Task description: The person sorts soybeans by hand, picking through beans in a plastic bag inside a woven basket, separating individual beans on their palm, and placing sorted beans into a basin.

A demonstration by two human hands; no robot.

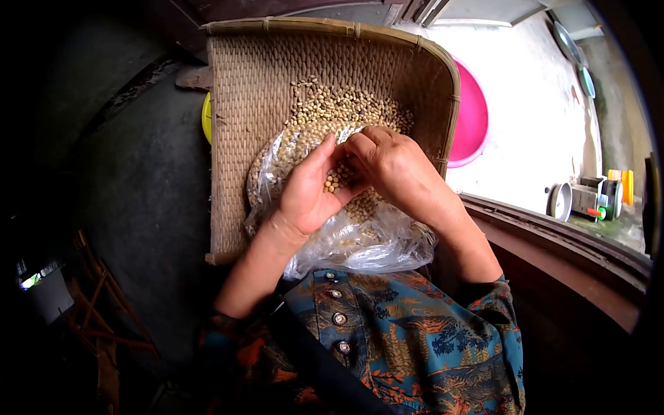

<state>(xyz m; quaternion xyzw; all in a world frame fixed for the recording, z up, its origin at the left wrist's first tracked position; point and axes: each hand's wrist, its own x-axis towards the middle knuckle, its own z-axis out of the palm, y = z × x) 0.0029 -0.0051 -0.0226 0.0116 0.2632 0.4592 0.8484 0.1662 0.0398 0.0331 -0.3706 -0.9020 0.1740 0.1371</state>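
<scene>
My left hand (308, 197) is cupped, palm up, around a small heap of round tan beans (335, 181) that look like soybeans. Over it bends my right hand (401, 166), its fingers curled down to the beans; the fingertips are mostly hidden, so what they pinch is unclear. Beneath both hands lies a clear plastic bag (387, 242) with more beans in and under it. The bag rests in a woven bamboo winnowing basket (235, 131), where loose beans (339, 104) are spread toward the back.
A pink basin (472, 117) stands right of the basket, and a yellow rim (206, 117) shows at its left. A wooden door sill (553, 256) runs along the right. Beyond it are a metal pan (561, 202) and other items. Wooden furniture (104, 311) stands at lower left.
</scene>
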